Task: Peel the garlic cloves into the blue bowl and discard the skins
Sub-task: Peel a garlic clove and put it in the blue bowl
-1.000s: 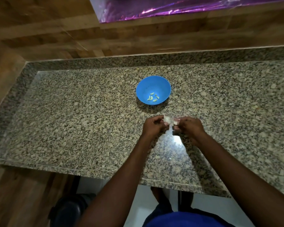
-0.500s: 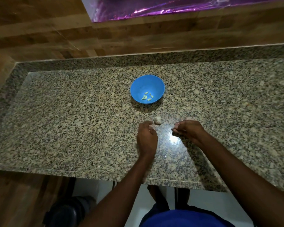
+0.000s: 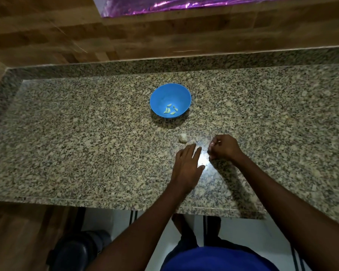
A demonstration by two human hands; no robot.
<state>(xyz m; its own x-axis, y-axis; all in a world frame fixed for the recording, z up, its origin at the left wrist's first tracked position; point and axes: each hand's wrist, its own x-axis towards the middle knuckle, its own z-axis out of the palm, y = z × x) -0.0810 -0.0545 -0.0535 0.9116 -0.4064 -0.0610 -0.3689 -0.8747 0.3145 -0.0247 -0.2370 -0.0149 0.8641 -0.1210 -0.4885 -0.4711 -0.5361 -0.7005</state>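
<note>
Over counter (image 3: 67,145): left hand (image 3: 187,165) flat, fingers straight; right hand (image 3: 224,147) curled.

blue bowl (image 3: 157,98): 1 | peeled cloves (image 3: 170,109): 4 | garlic chunk (image 3: 183,138): 1

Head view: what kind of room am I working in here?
Most likely a home kitchen. A speckled granite countertop with a raised back edge meets a wood-panelled wall, and food prep is under way: peeled cloves lie in a blue bowl, a garlic piece beside it.
</note>
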